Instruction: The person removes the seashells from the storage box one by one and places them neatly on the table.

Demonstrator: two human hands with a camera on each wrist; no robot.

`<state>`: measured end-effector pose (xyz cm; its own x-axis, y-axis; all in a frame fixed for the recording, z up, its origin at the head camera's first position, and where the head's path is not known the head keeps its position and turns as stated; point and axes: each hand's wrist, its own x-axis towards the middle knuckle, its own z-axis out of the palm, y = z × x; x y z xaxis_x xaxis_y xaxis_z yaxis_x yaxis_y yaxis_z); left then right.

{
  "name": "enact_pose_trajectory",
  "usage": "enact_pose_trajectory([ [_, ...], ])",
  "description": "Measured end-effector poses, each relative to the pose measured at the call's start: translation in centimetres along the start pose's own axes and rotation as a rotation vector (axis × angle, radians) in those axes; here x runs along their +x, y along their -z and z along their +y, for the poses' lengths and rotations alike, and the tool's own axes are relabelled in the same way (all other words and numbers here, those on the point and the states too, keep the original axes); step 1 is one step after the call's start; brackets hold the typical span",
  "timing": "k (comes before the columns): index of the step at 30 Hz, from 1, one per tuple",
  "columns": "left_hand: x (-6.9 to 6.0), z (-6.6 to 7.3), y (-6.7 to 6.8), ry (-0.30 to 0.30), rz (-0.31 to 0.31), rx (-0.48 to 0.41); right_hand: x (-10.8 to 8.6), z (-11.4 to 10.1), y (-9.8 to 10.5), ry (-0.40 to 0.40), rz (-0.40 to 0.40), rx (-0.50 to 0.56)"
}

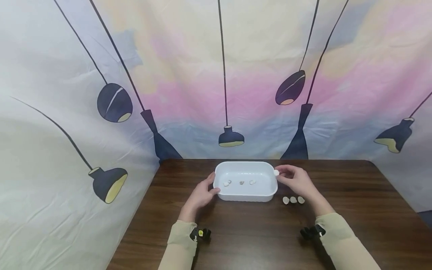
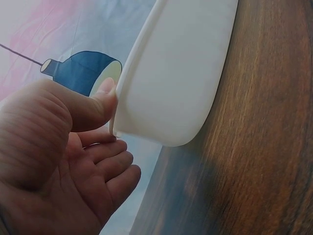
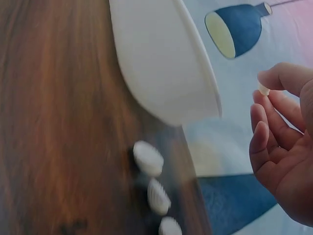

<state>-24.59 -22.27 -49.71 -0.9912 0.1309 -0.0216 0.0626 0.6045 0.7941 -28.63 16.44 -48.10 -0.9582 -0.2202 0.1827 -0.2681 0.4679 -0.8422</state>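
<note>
A white rectangular tub (image 1: 244,197) stands on the table with several small shells (image 1: 241,183) spread over its bottom. My left hand (image 1: 201,193) grips the tub's left end, and in the left wrist view the thumb (image 2: 103,100) presses on its rim. At the opposite end, my right hand (image 1: 298,182) pinches a small white shell (image 3: 264,89) between thumb and fingers, just beside the rim. Three ribbed whitish shells (image 1: 293,200) lie in a row on the table to the right of the tub, below my right hand.
The dark brown wooden table (image 1: 249,232) carries everything. Behind it hangs a pastel cloth (image 1: 189,93) printed with dark pendant lamps. Both wrists wear black camera mounts (image 1: 202,234) over light sleeves.
</note>
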Motion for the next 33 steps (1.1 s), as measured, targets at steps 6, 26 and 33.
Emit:
enact_pose_trajectory([
  [6, -0.1, 0.1, 0.0, 0.011, -0.001, -0.012, -1.6, 1.3, 1.4, -0.017, 0.017, 0.001],
  [26, 0.0, 0.2, 0.0, 0.004, -0.003, -0.001, -6.3, 5.4, 4.9, -0.08, -0.024, -0.061],
  [33, 0.1, 0.0, 0.0, 0.024, -0.005, -0.01, -6.9, 7.3, 6.3, -0.088, -0.084, -0.138],
])
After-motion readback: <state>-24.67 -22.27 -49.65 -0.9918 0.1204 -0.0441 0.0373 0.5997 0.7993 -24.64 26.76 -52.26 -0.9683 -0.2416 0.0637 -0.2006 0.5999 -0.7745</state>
